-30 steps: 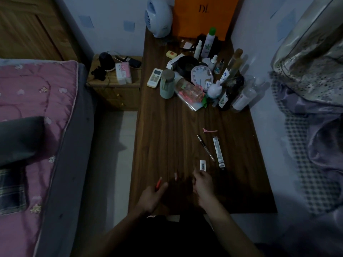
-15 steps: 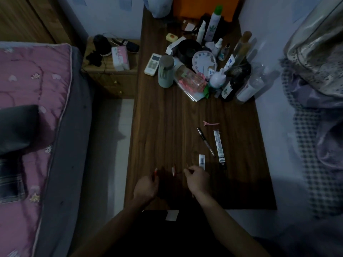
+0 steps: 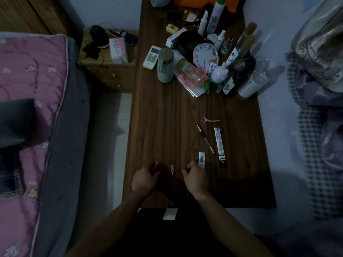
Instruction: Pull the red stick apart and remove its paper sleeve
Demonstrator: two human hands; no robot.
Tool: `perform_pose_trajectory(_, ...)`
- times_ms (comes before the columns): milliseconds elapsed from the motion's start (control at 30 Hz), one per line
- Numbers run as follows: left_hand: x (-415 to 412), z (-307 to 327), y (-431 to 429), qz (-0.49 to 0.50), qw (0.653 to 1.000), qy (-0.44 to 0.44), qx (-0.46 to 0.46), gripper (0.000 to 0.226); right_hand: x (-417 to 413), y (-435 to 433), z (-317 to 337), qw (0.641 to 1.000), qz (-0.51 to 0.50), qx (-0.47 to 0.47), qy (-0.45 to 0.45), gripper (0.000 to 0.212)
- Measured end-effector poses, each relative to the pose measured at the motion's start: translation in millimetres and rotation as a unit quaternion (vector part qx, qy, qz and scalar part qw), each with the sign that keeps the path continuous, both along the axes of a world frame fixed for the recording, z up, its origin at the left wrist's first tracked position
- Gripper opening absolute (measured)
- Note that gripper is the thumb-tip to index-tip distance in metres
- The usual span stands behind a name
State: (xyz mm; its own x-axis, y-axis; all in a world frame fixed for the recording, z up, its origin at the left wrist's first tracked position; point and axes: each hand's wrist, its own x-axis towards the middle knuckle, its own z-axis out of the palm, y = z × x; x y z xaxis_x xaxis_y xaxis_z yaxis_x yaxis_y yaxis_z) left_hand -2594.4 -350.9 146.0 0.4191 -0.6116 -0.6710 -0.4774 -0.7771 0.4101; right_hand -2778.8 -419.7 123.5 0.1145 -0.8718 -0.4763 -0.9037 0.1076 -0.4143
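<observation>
Both hands have moved a little forward over the near edge of the desk [image 3: 167, 127]. The left hand [image 3: 143, 180] curls around a red pen part [image 3: 155, 166], the right hand [image 3: 194, 178] pinches a thin refill [image 3: 187, 165]; another small red piece [image 3: 172, 168] lies between them, so the pen seems half apart

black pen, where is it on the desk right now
In the head view the black pen lies loose on the desk, right of centre, between the pink hair clip and the long refill packet, beyond the right hand.
</observation>
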Motion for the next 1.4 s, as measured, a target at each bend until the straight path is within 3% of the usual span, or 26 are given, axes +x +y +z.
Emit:
perform_pose_trajectory(300, 1, 0, 5, -0.013, 0.999, -0.032, -0.003, 0.042, -14, 0, 8, 0.999, -0.03, 0.009, -0.006, 0.014)
perform_pose_trajectory(600, 2, 9, 10, -0.004, 1.0, 0.006, 0.003, 0.032, -47, 9, 14, 0.995, -0.1, -0.005, 0.03, 0.007)
perform_pose_trajectory(767, 5, 18, 15, -0.013, 1.0, 0.023, -0.015, 0.028, -55, 16, 13, 0.991, -0.125, 0.02, 0.046, 0.019)
perform_pose_trajectory(933, 7, 28, 23, -0.052, 0.998, 0.014, -0.041, 0.025, -51, 16, 14, 0.99, -0.127, 0.037, 0.049, 0.018)
perform_pose_trajectory(1133, 9, 35, 30, -0.073, 0.995, 0.048, -0.041, 0.022, -52, 14, 14, 0.983, -0.157, 0.096, 0.024, 0.017)
perform_pose_trajectory(1400, 6, 43, 32, -0.098, 0.991, 0.066, -0.061, 0.026, -56, 23, 24, 0.977, -0.184, 0.098, -0.043, 0.007)
